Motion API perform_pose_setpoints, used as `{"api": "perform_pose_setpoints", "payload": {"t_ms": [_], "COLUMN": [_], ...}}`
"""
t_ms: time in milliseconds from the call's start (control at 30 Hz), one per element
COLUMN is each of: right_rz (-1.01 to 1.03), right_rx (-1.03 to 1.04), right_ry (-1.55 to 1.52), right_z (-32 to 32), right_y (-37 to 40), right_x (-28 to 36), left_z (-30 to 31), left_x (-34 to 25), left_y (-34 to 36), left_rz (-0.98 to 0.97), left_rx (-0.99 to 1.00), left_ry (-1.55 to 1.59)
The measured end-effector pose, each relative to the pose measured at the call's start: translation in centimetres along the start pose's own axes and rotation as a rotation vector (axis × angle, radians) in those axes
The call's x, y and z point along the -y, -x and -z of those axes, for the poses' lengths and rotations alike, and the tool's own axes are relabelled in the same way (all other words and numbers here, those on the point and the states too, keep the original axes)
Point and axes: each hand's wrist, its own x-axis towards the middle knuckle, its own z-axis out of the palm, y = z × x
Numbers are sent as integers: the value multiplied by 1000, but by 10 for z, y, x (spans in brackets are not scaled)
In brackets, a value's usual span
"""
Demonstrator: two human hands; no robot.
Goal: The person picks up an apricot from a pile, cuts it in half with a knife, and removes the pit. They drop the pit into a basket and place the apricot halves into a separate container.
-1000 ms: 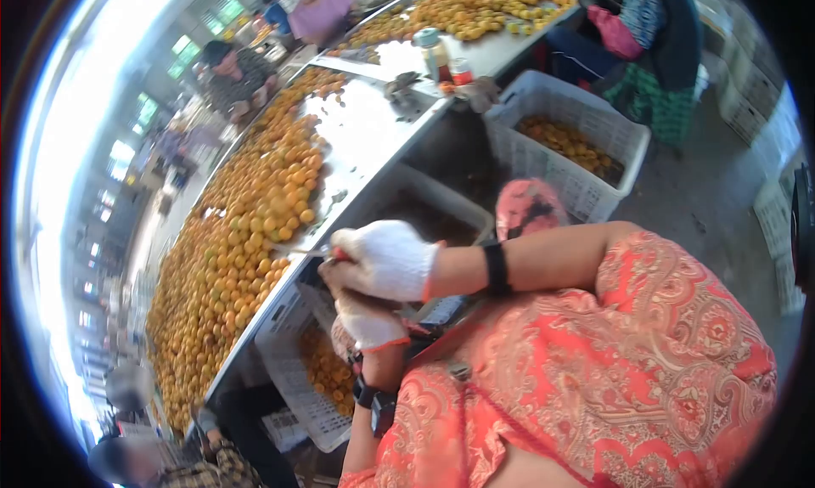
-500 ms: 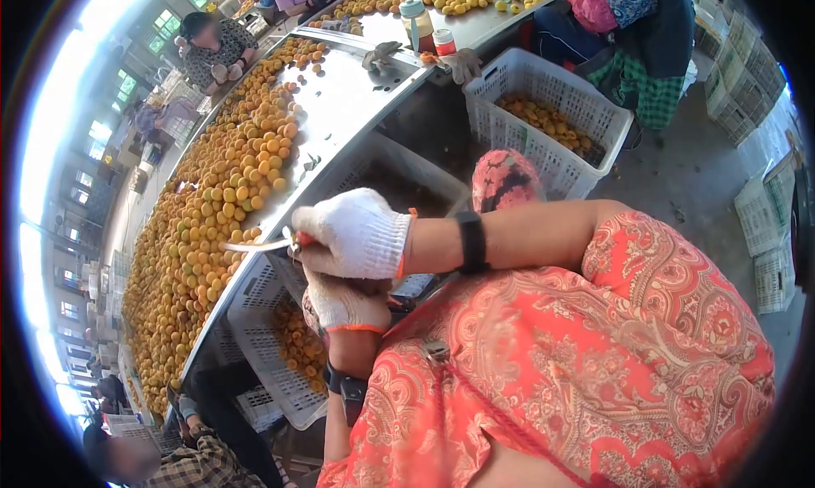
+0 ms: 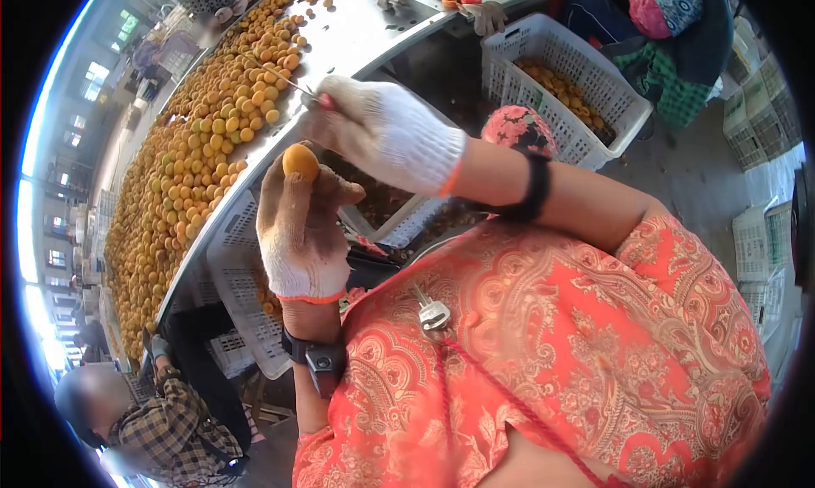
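My left hand point(image 3: 304, 225), in a soiled white glove, holds an orange fruit point(image 3: 300, 162) at its fingertips near the table edge. Just above and to the right, my right hand point(image 3: 382, 131), also gloved, is closed round the red handle of a small knife point(image 3: 325, 101). Its thin blade points up and left over the fruit pile. Many orange and yellow-green fruits point(image 3: 229, 124) lie heaped on the metal table point(image 3: 350, 31).
A white crate point(image 3: 615, 106) with fruit pieces stands at upper right, beside a seated person. Another crate point(image 3: 246, 276) stands under the table edge at left. Below my hands is a further crate point(image 3: 416, 216). A person in a checked shirt point(image 3: 174, 424) is at lower left.
My hands have moved apart, and an orange fruit now shows in my left hand. The knife blade has swung upward. The view has shifted, with the table higher in it.
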Motion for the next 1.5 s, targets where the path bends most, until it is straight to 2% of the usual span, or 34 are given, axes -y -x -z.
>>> {"api": "perform_pose_setpoints", "payload": {"t_ms": [33, 100, 167, 267, 333, 467, 600, 767, 933, 1167, 1200, 1267, 1333, 1500], "right_rz": [8, -149, -67, -275, -291, -296, -308, -231, -232, -220, -226, -83, -114, -152], "right_rx": [9, 272, 234, 370, 380, 420, 416, 382, 383, 381, 378, 245, 269, 318], "right_ry": [-6, 117, 92, 74, 61, 85, 79, 105, 219, 280, 281, 305, 358, 491], "right_z": [7, 24, 21, 20, 17, 13, 8, 3, 3, 1, -1, -9, -8, -7], "right_y": [5, 15, 27, 33, 34, 34, 37, 39, 37, 39, 41, 46, 47, 41], "right_x": [6, 28, 19, 25, 26, 23, 19, 13, 14, 14, 9, -4, -5, -3], "left_z": [3, 9, 4, 8, 8, 9, 12, 1, 4, 0, 2, 2, -1, -3], "left_x": [-1, -4, -4, -1, -2, 1, 4, -2, 0, 3, 6, 11, 16, 23], "left_y": [0, 1, -1, -6, -6, -7, -9, -8, -8, -8, -8, -8, -9, -13], "left_rz": [-11, 0, -30, -77, -88, -97, -78, -69, -45, -23, 19, 67, 186, 204], "left_rx": [-8, -33, -70, -84, -32, -68, -79, -97, -155, -131, -113, -95, -84, -181], "left_ry": [-3, -25, -10, 17, 35, 36, 138, 179, 102, 61, 157, 253, 416, 412]}}
